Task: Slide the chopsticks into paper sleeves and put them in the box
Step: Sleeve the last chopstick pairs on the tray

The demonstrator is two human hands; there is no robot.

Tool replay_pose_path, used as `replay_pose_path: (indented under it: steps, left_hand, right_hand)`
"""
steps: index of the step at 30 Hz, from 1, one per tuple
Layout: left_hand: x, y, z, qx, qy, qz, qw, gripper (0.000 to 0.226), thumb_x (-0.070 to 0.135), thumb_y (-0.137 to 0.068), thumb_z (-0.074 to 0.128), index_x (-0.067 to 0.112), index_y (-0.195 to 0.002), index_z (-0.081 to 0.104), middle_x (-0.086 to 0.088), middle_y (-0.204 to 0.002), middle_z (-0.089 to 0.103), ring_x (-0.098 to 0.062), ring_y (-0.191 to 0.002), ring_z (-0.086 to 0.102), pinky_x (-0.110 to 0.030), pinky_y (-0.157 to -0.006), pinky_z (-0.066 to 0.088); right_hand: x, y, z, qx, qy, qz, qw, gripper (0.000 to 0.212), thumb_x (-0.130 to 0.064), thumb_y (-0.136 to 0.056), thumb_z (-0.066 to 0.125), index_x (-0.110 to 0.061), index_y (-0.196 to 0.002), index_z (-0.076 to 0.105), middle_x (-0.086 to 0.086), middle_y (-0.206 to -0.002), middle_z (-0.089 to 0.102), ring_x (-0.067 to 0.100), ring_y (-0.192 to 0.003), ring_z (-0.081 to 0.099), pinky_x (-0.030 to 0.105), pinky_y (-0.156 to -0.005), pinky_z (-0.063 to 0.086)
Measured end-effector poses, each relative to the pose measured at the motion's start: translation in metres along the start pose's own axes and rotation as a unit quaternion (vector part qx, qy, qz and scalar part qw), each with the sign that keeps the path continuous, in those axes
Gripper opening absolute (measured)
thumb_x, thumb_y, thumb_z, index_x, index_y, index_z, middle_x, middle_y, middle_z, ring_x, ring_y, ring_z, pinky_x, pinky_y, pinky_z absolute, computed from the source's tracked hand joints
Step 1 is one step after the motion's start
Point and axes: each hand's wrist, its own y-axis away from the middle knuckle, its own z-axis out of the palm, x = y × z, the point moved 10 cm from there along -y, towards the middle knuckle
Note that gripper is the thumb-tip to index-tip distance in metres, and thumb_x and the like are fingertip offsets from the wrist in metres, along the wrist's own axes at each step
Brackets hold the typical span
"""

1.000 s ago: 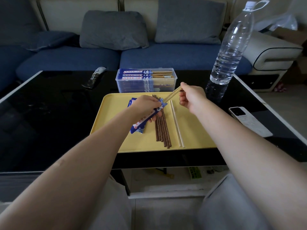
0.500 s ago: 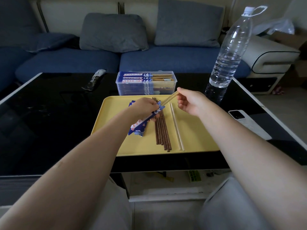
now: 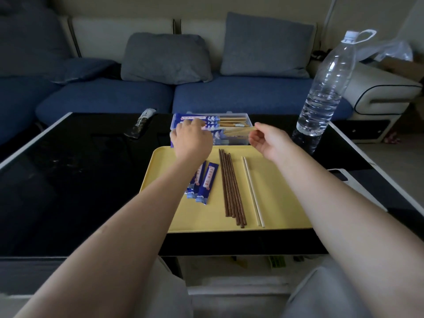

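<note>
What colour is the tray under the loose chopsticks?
Pale yellow tray, plain with no pattern; head view.

A glossy black table top (image 3: 75,180) with a glass-like sheen reflects the room. On it sits a smooth, matt yellow plastic tray (image 3: 275,203). The tray holds dark brown wooden chopsticks (image 3: 231,189) with a dull finish, a pale, smooth pair of chopsticks (image 3: 252,191), and blue printed paper sleeves (image 3: 207,183) with a slight sheen. Beyond it stands a clear plastic box (image 3: 249,136). A transparent, ribbed plastic bottle (image 3: 325,88) catches the light. The sofa (image 3: 241,99) behind is matt blue woven cloth with grey fabric cushions (image 3: 165,58).
</note>
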Motion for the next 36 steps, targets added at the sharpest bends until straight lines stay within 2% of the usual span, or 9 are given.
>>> replay_pose_path:
  steps: [5,13,18,20,22,25,28,30,36]
  left_hand:
    - [-0.021,-0.024,-0.005,0.089,0.016,-0.011,0.996,0.041,0.016,-0.094,0.045,0.020,-0.133,0.056,-0.005,-0.137,0.051,-0.026,-0.130,0.038,-0.040,-0.107,0.026]
    - [-0.038,-0.045,0.057,-0.055,-0.076,0.021,0.995,0.069,0.026,-0.095,0.048,0.028,-0.157,0.017,-0.004,-0.166,0.009,-0.027,-0.152,0.001,-0.050,-0.119,0.013]
    - [-0.049,-0.053,0.077,-0.099,-0.120,0.029,0.987,0.073,0.035,-0.096,0.050,0.030,-0.158,0.012,-0.003,-0.166,0.005,-0.028,-0.153,-0.003,-0.055,-0.120,0.009]
    - [-0.049,-0.056,0.080,-0.104,-0.129,0.033,0.986,0.073,0.035,-0.095,0.051,0.030,-0.157,0.013,-0.003,-0.166,0.006,-0.028,-0.153,-0.003,-0.055,-0.120,0.008]
    - [-0.049,-0.057,0.082,-0.113,-0.135,0.041,0.984,0.075,0.035,-0.094,0.053,0.031,-0.157,0.013,-0.003,-0.166,0.007,-0.028,-0.152,-0.003,-0.056,-0.120,0.009]
    - [-0.051,-0.059,0.083,-0.123,-0.124,0.044,0.984,0.076,0.035,-0.093,0.055,0.032,-0.157,0.014,-0.003,-0.166,0.007,-0.028,-0.152,-0.002,-0.056,-0.118,0.013]
    - [-0.052,-0.061,0.083,-0.124,-0.127,0.047,0.983,0.075,0.035,-0.092,0.057,0.031,-0.156,0.017,-0.003,-0.165,0.010,-0.027,-0.152,0.001,-0.058,-0.116,0.017]
    - [-0.051,-0.061,0.082,-0.121,-0.125,0.051,0.983,0.074,0.034,-0.091,0.059,0.031,-0.155,0.020,-0.002,-0.164,0.014,-0.027,-0.151,0.004,-0.058,-0.114,0.020]
    - [-0.049,-0.060,0.079,-0.108,-0.118,0.065,0.985,0.071,0.031,-0.091,0.061,0.028,-0.152,0.026,-0.002,-0.161,0.022,-0.026,-0.149,0.011,-0.058,-0.112,0.024]
  right_hand:
    - [-0.020,-0.032,-0.003,0.070,-0.095,-0.028,0.993,0.011,-0.008,-0.097,0.061,-0.002,-0.088,0.059,0.009,-0.069,0.062,0.013,-0.048,0.062,0.024,-0.050,0.054]
    - [0.001,-0.063,0.020,0.058,-0.083,0.006,0.995,0.011,-0.009,-0.096,0.065,0.000,-0.090,0.061,0.010,-0.077,0.064,0.015,-0.061,0.064,0.024,-0.053,0.055]
    - [0.005,-0.066,0.032,0.033,-0.056,-0.002,0.998,0.011,-0.004,-0.095,0.065,0.001,-0.104,0.062,0.017,-0.095,0.068,0.023,-0.080,0.072,0.033,-0.075,0.063]
    - [-0.001,-0.068,0.031,0.055,0.055,-0.036,0.996,0.019,-0.005,-0.097,0.061,0.000,-0.116,0.061,0.015,-0.098,0.070,0.020,-0.075,0.072,0.030,-0.072,0.063]
    - [-0.019,-0.067,0.030,0.107,0.297,-0.138,0.939,0.028,-0.011,-0.099,0.055,-0.009,-0.127,0.060,0.009,-0.110,0.069,0.018,-0.083,0.072,0.028,-0.071,0.061]
    - [-0.035,-0.051,0.063,0.077,0.570,-0.336,0.746,0.038,-0.021,-0.100,0.051,-0.015,-0.137,0.054,0.005,-0.135,0.054,0.021,-0.121,0.054,0.030,-0.088,0.047]
    - [-0.007,-0.055,0.086,-0.009,0.695,-0.344,0.631,0.047,-0.038,-0.103,0.041,-0.018,-0.146,0.045,0.004,-0.149,0.046,0.025,-0.140,0.036,0.045,-0.112,0.029]
    - [0.005,-0.063,0.086,-0.019,0.745,-0.309,0.591,0.052,-0.048,-0.102,0.036,-0.020,-0.145,0.045,0.004,-0.150,0.045,0.026,-0.142,0.035,0.049,-0.115,0.022]
    - [0.003,-0.062,0.086,-0.011,0.756,-0.310,0.576,0.047,-0.048,-0.099,0.044,-0.022,-0.137,0.051,0.004,-0.141,0.051,0.026,-0.134,0.041,0.052,-0.113,0.025]
